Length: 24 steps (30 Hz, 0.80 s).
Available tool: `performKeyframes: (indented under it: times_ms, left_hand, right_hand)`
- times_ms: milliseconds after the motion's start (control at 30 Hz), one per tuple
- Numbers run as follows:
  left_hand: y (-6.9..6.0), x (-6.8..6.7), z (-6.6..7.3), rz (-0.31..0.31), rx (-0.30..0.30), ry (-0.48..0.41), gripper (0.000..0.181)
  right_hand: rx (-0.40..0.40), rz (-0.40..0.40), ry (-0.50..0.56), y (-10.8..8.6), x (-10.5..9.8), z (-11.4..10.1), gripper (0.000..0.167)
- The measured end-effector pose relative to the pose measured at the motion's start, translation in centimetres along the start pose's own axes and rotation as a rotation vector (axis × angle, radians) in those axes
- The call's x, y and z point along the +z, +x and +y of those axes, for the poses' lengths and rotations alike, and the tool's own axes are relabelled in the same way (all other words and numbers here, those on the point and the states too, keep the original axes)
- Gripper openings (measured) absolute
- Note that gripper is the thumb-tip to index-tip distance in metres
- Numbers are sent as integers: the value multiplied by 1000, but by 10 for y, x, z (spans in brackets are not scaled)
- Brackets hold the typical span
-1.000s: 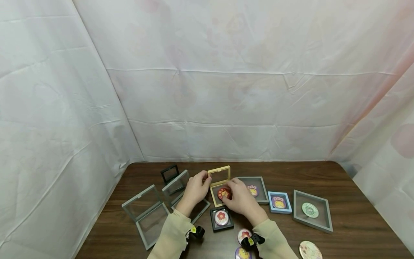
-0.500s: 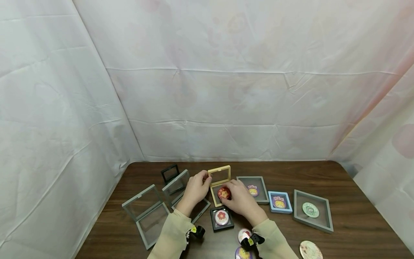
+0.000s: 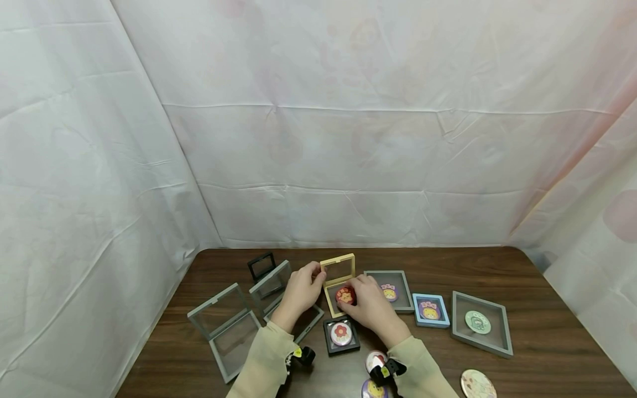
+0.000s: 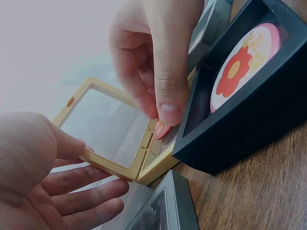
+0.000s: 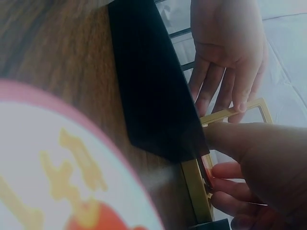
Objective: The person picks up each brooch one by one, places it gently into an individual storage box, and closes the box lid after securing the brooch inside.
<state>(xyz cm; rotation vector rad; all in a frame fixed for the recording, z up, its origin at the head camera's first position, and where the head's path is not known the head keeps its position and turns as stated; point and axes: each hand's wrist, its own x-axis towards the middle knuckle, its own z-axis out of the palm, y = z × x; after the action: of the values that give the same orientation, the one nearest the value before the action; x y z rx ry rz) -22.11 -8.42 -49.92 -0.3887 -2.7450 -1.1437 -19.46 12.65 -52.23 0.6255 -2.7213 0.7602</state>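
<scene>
A small yellow display frame [image 3: 328, 301] stands unfolded mid-table, its clear lid raised. My left hand [image 3: 302, 290] pinches the side edge of that lid between thumb and index finger; in the left wrist view the other fingers of the left hand [image 4: 53, 177] spread loosely behind. Inside the base lies a round red badge [image 3: 344, 296], gripped by the thumb and fingers of my right hand [image 3: 370, 304]. The left wrist view shows only part of the badge [image 4: 161, 129], as the right thumb covers the rest. Just in front sits a black frame [image 3: 330, 348] with a flower badge [image 3: 340, 334].
Two grey frames [image 3: 221, 354] [image 3: 259, 290] and a small black frame [image 3: 250, 266] stand unfolded at left. To the right are a grey frame [image 3: 404, 287], a blue frame [image 3: 431, 325] and another grey frame [image 3: 507, 337], all with badges. Loose badges [image 3: 478, 384] lie near the front.
The right fingers have shifted slightly on the red badge, which tipped a little and now lies flatter in the yellow base. The left hand has stayed on the lid.
</scene>
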Motion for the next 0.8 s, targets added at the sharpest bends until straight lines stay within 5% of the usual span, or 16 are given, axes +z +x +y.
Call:
performKeyframes:
  times_ms: [800]
  left_hand:
    - [0, 0, 0, 5, 21, 6, 8]
  right_hand:
    - [37, -31, -10, -2, -4, 1, 37]
